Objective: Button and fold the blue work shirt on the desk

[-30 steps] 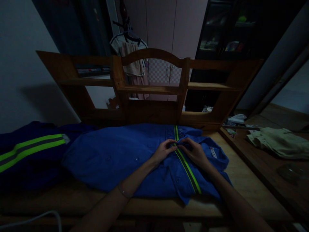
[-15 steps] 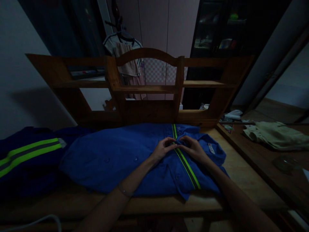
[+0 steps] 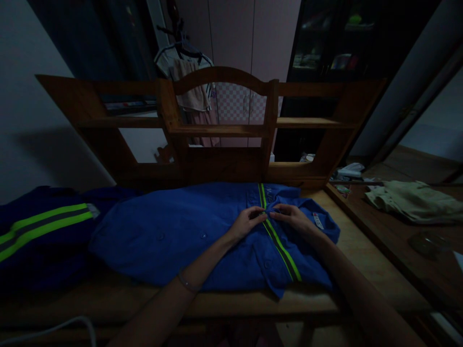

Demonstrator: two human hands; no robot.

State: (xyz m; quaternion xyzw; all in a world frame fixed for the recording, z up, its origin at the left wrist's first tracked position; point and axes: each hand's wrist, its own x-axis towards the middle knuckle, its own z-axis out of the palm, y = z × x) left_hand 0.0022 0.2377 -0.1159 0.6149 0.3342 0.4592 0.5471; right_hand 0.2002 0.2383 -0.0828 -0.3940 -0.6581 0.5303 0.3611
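Observation:
A blue work jacket (image 3: 173,217) with a yellow-green and grey reflective stripe lies flat across the wooden desk, its collar to the right. My left hand (image 3: 249,221) pinches the jacket's front edge beside the stripe. Close against it, my right hand (image 3: 292,218) grips the same edge from the collar side. The fingertips of both hands nearly meet there; whatever small part sits between them is hidden. Two buttons show on the cloth to the left, and another is on the pocket near the front. A label (image 3: 318,220) lies near the collar.
Dark blue clothing (image 3: 43,241) with reflective stripes lies at the left. Behind the jacket stands a wooden shelf unit (image 3: 224,130). On the right surface are a pale folded cloth (image 3: 415,202) and a glass dish (image 3: 428,242). A white cable (image 3: 72,320) crosses the lower left.
My right hand's fingers have straightened a little and shifted slightly at the jacket's front edge. The left hand stays nearly in place. The view has tilted slightly.

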